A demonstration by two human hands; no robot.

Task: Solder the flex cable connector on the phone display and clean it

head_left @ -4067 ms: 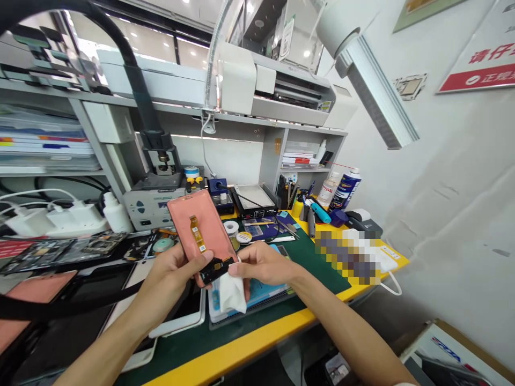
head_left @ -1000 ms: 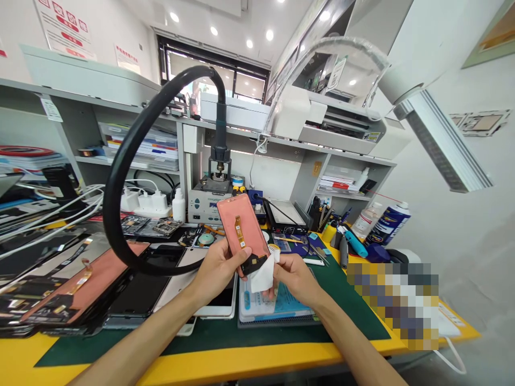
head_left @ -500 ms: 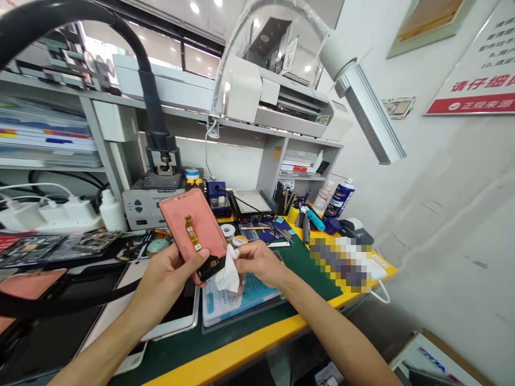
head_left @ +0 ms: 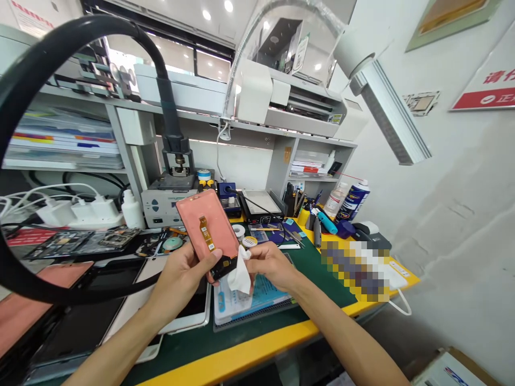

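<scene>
My left hand [head_left: 187, 273] holds a pink phone part [head_left: 209, 222], tilted, thumb on its face near the lower end. A gold flex cable [head_left: 206, 234] lies along the middle of the pink surface, and the part's bottom end is black. Pinched in the fingers of my right hand [head_left: 269, 265] is a white wipe [head_left: 240, 273], which hangs against the lower right corner of the phone part. Below both hands lies a blue and white sheet [head_left: 261, 295] on a dark mat.
Tablets and phone parts, one a white-framed tablet [head_left: 203, 321], cover the left of the bench. A black hose [head_left: 36, 64] loops at the left. Behind are a hot plate [head_left: 259, 203] and tools; bottles and a spray can [head_left: 354, 201] stand right.
The whole view has shifted, so the scene sits further right in the picture. Both hands keep their grip on the phone part and the wipe, with hardly any change between them.
</scene>
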